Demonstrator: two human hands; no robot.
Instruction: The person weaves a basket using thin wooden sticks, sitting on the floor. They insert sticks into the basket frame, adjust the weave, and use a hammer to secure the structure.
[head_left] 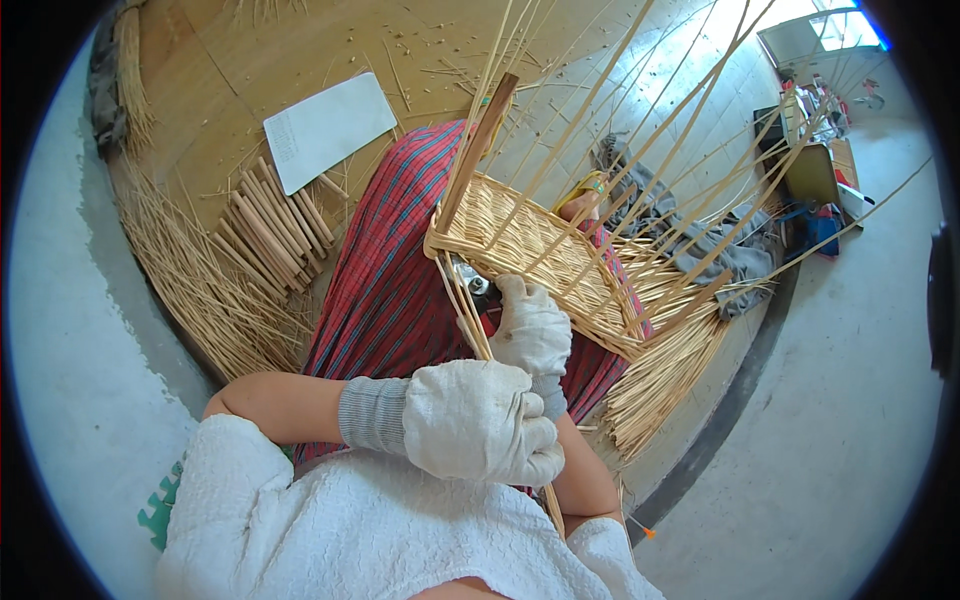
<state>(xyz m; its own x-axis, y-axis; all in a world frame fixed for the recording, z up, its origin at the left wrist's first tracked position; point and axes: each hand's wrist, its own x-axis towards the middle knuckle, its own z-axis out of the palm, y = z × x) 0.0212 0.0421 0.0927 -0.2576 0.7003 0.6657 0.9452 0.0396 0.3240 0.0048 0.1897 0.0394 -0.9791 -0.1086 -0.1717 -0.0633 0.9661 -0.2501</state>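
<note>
A woven wicker panel [535, 250] with long upright strands and a wooden stake [477, 150] rests across red plaid-covered legs [355, 300]. My left hand [485, 420], in a white knitted glove, is closed around several pale strands [460, 310] that run up to the panel's left corner. Just beyond it, my right hand [525, 325], gloved too, is curled against a silver metal tool [478, 284] under that corner, its grip partly hidden by the left hand and strands.
Cut wooden sticks [270, 230] lie left beside a white board [328, 130]. Loose straw [200, 280] is piled at left, more [670, 370] at right. A grey cloth [740, 270] lies beyond the panel. Assorted items [820, 170] stand at far right.
</note>
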